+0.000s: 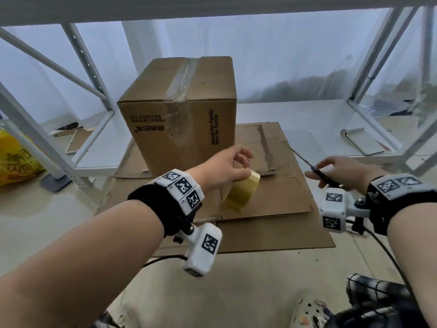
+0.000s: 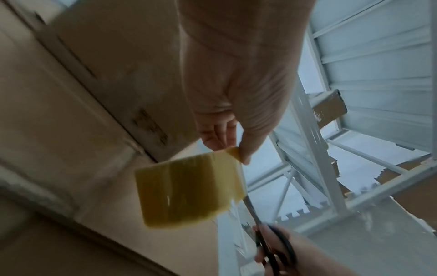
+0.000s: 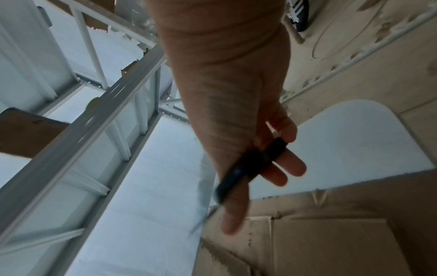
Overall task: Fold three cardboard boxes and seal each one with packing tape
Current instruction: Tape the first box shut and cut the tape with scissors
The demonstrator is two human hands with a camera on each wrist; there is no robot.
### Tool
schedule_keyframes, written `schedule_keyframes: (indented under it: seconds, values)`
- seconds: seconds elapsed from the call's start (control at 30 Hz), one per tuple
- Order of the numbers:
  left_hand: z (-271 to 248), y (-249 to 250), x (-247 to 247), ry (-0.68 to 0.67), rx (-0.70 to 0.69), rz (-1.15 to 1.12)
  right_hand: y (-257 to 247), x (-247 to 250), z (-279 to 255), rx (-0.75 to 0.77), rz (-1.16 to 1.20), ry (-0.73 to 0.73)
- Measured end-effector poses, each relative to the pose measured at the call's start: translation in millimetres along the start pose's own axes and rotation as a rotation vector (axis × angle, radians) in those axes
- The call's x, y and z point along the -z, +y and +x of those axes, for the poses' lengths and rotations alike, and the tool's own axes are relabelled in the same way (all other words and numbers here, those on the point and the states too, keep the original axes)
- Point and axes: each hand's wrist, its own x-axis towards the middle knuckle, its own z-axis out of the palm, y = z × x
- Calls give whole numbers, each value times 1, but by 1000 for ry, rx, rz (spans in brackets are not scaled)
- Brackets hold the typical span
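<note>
A folded cardboard box (image 1: 182, 110), taped along its top seam, stands on flattened cardboard sheets (image 1: 272, 202) on the floor. My left hand (image 1: 227, 166) holds a yellowish roll of packing tape (image 1: 241, 192) just in front of the box's lower right corner. In the left wrist view its fingers (image 2: 246, 147) pinch the roll's upper edge and the tape roll (image 2: 189, 190) hangs below them. My right hand (image 1: 340, 171) grips black-handled scissors (image 1: 314, 168) to the right, blades pointing left and away. The right wrist view shows the scissors (image 3: 250, 164) with fingers through the handle.
White metal shelving frames (image 1: 92, 74) flank the box on both sides, with a low white shelf board (image 1: 307, 119) behind. A yellow bag (image 1: 14, 159) lies at far left. My shoe (image 1: 307, 311) and a cable are at the lower right.
</note>
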Motion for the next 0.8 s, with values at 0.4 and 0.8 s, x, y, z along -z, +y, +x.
schedule_keyframes:
  seconds: [0.4,0.8]
  values:
    - [121,43,-104,-115,-215,361,49,-1,31,-190,-346,3]
    - [204,22,-153,-167,-444,840,60,0,52,-149,-338,-41]
